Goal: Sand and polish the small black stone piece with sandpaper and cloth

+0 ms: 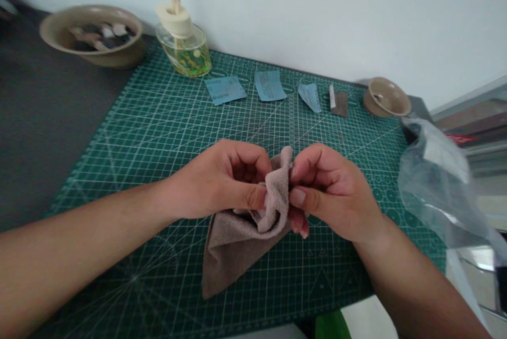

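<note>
A brownish-pink cloth (241, 254) is bunched up between my two hands over the green cutting mat (166, 133). My left hand (233, 178) pinches its gathered upper part from the left, thumb in front and fingers curled behind. From the right, my right hand (332, 191) closes thumb and fingers on the edge of the same bunch. One corner of the cloth hangs down toward the lower left. Whether anything is wrapped inside the folds is hidden.
Along the mat's back lie blue paper pieces (225, 90) and a small brown piece (340, 104). A reed diffuser (186, 51) stands back left, beside a large bowl (130, 51) of small scraps. At right are a small bowl (380, 105) and a clear plastic bag (431, 180).
</note>
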Motion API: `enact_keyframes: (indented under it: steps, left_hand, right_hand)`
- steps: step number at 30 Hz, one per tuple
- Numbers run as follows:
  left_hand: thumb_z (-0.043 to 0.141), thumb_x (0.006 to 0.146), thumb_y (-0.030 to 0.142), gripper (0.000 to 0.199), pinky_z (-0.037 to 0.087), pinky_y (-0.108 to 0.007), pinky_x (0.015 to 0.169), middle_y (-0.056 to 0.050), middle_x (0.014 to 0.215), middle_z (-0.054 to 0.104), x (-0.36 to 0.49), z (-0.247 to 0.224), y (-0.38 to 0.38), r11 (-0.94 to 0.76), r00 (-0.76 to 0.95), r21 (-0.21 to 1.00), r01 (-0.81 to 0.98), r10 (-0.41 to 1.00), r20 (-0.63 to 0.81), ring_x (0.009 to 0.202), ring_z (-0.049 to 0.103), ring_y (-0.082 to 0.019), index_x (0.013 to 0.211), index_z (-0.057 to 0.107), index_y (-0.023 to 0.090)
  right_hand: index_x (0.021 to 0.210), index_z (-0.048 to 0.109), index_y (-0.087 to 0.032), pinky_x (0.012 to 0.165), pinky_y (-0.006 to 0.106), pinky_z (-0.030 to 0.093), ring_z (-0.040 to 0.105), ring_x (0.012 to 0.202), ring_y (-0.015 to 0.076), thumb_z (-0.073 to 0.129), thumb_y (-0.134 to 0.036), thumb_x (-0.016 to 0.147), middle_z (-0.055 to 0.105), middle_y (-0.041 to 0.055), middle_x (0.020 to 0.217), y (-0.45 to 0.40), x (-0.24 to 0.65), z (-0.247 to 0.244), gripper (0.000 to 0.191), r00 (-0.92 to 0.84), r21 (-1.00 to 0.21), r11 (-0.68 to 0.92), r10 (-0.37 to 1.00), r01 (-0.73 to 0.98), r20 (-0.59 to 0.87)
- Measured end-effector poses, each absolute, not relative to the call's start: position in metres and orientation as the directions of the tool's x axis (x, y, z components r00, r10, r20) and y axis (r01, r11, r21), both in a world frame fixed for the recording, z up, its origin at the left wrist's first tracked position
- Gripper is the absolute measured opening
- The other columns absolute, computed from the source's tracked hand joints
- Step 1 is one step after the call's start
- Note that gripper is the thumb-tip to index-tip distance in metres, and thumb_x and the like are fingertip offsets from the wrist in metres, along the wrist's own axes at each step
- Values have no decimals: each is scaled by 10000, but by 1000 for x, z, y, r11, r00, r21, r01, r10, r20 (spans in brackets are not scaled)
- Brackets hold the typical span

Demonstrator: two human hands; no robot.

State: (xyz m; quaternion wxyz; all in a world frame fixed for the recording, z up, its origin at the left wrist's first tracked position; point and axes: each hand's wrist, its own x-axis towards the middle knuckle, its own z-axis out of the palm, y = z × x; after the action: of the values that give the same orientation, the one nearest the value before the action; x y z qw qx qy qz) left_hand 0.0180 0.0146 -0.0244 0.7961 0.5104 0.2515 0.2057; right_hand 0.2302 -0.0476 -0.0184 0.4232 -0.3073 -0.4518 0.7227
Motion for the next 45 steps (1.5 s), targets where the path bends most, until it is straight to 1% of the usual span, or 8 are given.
enact_keyframes:
  steps: [4, 8, 11, 16, 23, 30, 34, 45]
  left_hand:
    - [874, 699, 226, 181, 463, -153, 469, -4, 640, 713, 18, -22, 15, 404, 793, 911, -88, 581, -181, 525, 607, -101, 725, 713, 148]
    - [869, 702, 200, 150, 472, -147, 487, -5, 647, 718, 19, -25, 17, 386, 782, 917, -106, 601, -162, 539, 610, -96, 726, 734, 138]
    - [885, 694, 219, 174, 486, -147, 509, -5, 657, 716, 18, -30, 19, 397, 780, 908, -136, 607, -149, 557, 612, -94, 732, 738, 134]
    - [860, 733, 262, 184, 512, -181, 522, -45, 708, 750, 14, -34, 19, 439, 796, 891, -112, 577, -184, 582, 652, -128, 799, 743, 136]
    - [853, 717, 316, 234, 517, -211, 508, -81, 714, 760, 13, -30, 21, 459, 804, 880, -123, 566, -183, 578, 666, -161, 806, 751, 126]
    - [854, 719, 331, 245, 519, -203, 510, -77, 709, 755, 13, -30, 20, 450, 801, 885, -118, 570, -183, 575, 659, -152, 812, 758, 126]
    - [833, 745, 302, 206, 514, -194, 508, -66, 720, 749, 13, -31, 21, 440, 803, 891, -110, 567, -181, 576, 650, -143, 835, 753, 135]
    - [831, 739, 276, 175, 506, -181, 511, -51, 717, 743, 14, -31, 21, 424, 804, 899, -107, 569, -173, 581, 646, -133, 832, 760, 145]
  right_hand:
    - [1003, 586, -214, 473, 158, 583, 711, 543, 83, 669, -90, 927, 748, -31, 783, -47, 231, -16, 168, -488, -883, -258, 872, -391, -38]
    - [982, 576, -203, 468, 170, 587, 715, 539, 96, 693, -146, 928, 746, -23, 760, -45, 231, -14, 141, -493, -881, -275, 868, -384, -56]
    - [974, 572, -196, 467, 176, 590, 716, 538, 105, 708, -177, 923, 744, -17, 744, -45, 232, -15, 147, -483, -888, -268, 874, -373, -61]
    - [994, 573, -204, 500, 191, 606, 734, 599, 107, 677, -147, 940, 763, 2, 829, -46, 233, -17, 130, -493, -889, -241, 870, -389, -20]
    - [993, 560, -204, 501, 202, 603, 730, 608, 113, 674, -166, 944, 773, 24, 875, -47, 233, -15, 130, -496, -900, -232, 868, -370, -20]
    - [990, 571, -203, 492, 207, 600, 725, 592, 122, 706, -217, 929, 751, 8, 799, -47, 234, -14, 149, -485, -918, -234, 873, -321, -53]
    - [976, 574, -194, 479, 208, 598, 725, 577, 129, 735, -258, 908, 754, 16, 788, -46, 233, -13, 187, -477, -926, -250, 874, -284, -90]
    - [985, 589, -201, 503, 199, 606, 730, 592, 116, 704, -192, 927, 749, -1, 787, -46, 233, -14, 129, -484, -917, -236, 873, -322, -55]
